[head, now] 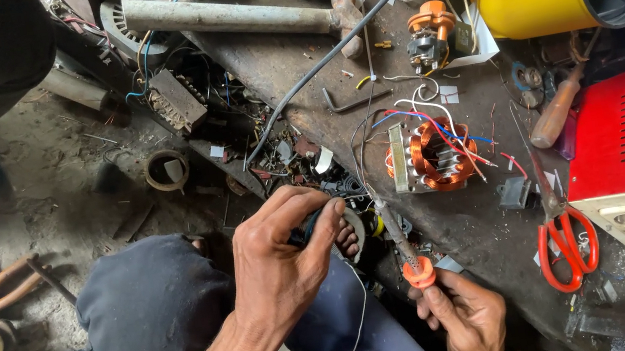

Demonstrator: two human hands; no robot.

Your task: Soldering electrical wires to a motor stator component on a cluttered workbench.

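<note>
Left hand fingers curled closed around a small dark part, partly hidden. Right hand fingers grip the orange handle of a soldering iron, tip pointing up toward the copper-wound stator just beyond. Red-handled scissors right of the fingers. Cluttered, grimy counter; dirt floor left.

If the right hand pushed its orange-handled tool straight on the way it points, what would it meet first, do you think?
Probably the copper-wound motor coil: the tool in the right hand points up the bench towards it, though depth is unclear.
</note>
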